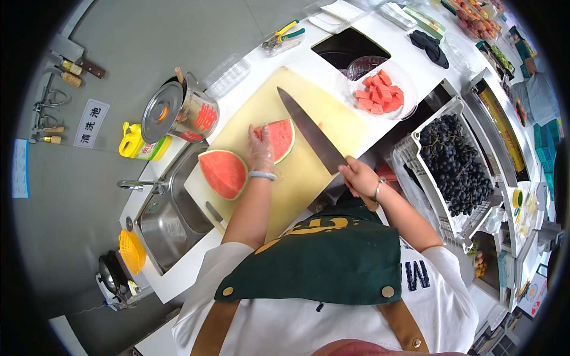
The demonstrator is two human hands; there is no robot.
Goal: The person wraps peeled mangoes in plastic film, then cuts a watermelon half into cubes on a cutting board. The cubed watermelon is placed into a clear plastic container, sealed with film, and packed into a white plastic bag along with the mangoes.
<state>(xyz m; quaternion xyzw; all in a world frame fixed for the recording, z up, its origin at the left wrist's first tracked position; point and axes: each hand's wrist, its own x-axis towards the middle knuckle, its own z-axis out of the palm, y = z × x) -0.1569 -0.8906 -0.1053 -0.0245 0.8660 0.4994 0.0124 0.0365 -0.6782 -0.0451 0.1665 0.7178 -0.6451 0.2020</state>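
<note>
My left hand [261,150], in a clear plastic glove, rests on a watermelon wedge [282,138] with rind along its right side. Its fingers press on the red flesh at the wedge's left. With my right hand [360,176] I grip the wooden handle of a large long-bladed knife [309,131]. The blade slants up and left over the cutting board [307,182], to the right of the wedge and apart from it. A larger watermelon piece [224,173] lies left of my left hand. Cut watermelon cubes [378,94] fill part of a clear bowl [412,104] beyond the board.
A small knife [214,212] lies at the board's left edge, beside the steel sink [173,227]. A lidded pitcher [196,113] and clear container [228,74] stand behind. Yellow-green pliers-like cutters [285,35] lie farther back. A crate of dark grapes [454,164] is at right.
</note>
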